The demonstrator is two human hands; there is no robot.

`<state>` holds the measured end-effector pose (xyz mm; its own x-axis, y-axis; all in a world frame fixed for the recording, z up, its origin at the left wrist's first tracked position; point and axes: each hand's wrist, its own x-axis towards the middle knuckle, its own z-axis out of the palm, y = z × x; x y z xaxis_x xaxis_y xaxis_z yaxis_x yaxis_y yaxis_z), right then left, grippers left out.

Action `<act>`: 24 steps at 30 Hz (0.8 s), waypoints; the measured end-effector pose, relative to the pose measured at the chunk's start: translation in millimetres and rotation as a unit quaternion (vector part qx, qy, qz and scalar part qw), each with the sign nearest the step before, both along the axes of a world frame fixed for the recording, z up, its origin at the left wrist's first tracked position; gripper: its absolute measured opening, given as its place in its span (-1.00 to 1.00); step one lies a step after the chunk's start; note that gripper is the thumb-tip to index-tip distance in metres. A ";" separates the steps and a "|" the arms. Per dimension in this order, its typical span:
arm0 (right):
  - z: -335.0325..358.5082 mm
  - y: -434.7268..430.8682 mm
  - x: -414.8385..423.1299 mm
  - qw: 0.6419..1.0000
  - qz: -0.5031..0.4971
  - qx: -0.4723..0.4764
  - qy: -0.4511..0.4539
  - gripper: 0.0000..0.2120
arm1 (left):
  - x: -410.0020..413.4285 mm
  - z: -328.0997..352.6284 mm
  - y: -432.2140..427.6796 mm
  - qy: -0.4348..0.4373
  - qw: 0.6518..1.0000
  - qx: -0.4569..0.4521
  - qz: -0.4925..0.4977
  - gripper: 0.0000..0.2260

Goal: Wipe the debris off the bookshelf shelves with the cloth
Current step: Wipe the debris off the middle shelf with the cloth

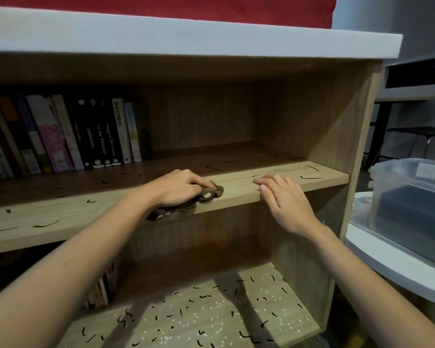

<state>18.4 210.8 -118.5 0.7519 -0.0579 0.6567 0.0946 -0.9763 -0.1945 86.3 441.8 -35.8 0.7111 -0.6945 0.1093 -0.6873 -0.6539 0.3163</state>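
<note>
A wooden bookshelf fills the view. My left hand point(180, 188) presses a brown cloth point(211, 193) onto the front edge of the upper shelf point(241, 190); part of the cloth hangs below the edge. My right hand point(284, 200) rests flat at the same edge, just right of the cloth, fingers apart and holding nothing. Thin dark strands of debris point(310, 177) lie scattered along the upper shelf. The lower shelf point(204, 320) carries many dark strands and white specks.
Several upright books point(96, 133) stand at the left back of the upper shelf, and more books point(103, 287) at the left of the lower shelf. A clear plastic bin point(412, 202) sits on a white surface right of the bookshelf's side panel point(357, 151).
</note>
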 end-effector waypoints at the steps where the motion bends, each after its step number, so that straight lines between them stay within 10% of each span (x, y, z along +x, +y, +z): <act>1: 2.6 -0.6 -0.7 1.000 0.010 0.009 0.009 -0.54 | -2.3 -2.6 -15.0 -0.017 1.000 -0.005 0.017 -0.65; 8: 39.2 -13.6 -16.4 0.952 0.090 0.291 0.024 -0.70 | -19.3 8.2 -54.9 0.178 0.945 -0.274 0.023 -0.63; 13: 63.4 39.9 -0.1 0.970 0.120 0.210 0.037 -0.72 | -8.3 -12.0 -8.5 -0.044 0.975 -0.187 0.109 -0.71; 17: 62.5 84.9 5.0 0.989 0.064 0.066 0.113 -0.67 | -6.1 -21.8 -2.1 -0.054 0.980 -0.148 0.118 -0.73; 24: 71.5 19.0 -23.4 0.980 -0.042 0.114 0.156 -0.84 | -7.4 -33.7 -4.1 -0.109 0.987 -0.097 0.069 -0.72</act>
